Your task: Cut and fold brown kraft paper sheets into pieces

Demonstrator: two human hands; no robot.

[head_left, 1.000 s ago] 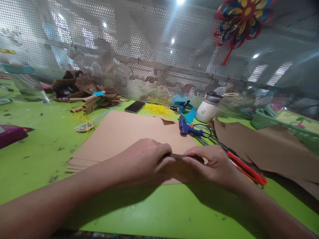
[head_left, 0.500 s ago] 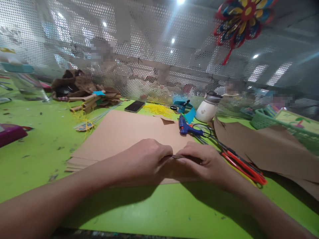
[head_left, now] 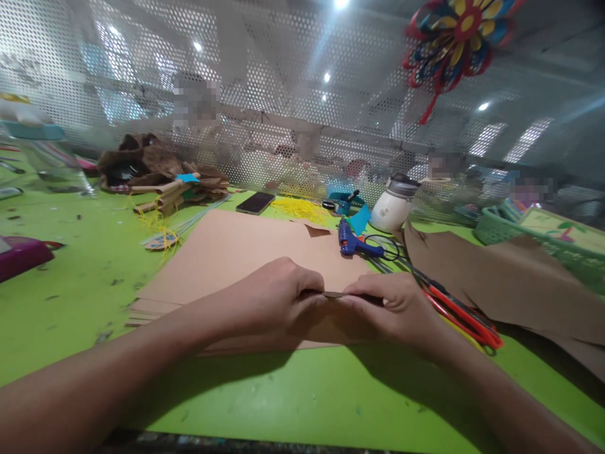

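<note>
Between my two hands a narrow strip of brown paper (head_left: 334,294) is pinched, its flat edge facing me and most of it covered by fingers. My left hand (head_left: 283,293) is closed on the strip's left end. Its right end sits between the thumb and fingers of my right hand (head_left: 390,302). Both hands are close together over a stack of large brown paper sheets (head_left: 227,252). A blue glue gun (head_left: 352,241) lies at the sheets' far right corner, just beyond my right hand.
Red-handled scissors (head_left: 467,318) and more brown paper (head_left: 501,271) lie on the right. Behind are a phone (head_left: 255,202), yellow raffia-like strands (head_left: 300,208), a white jug (head_left: 391,205) and a green basket (head_left: 501,230). Rolled brown paper (head_left: 170,195) and a clear jar (head_left: 54,157) stand left.
My hands have shifted slightly, the right one a little away from the left, and the strip between them appears flatter and thinner. Both keep their grip. Other things stay in place.
</note>
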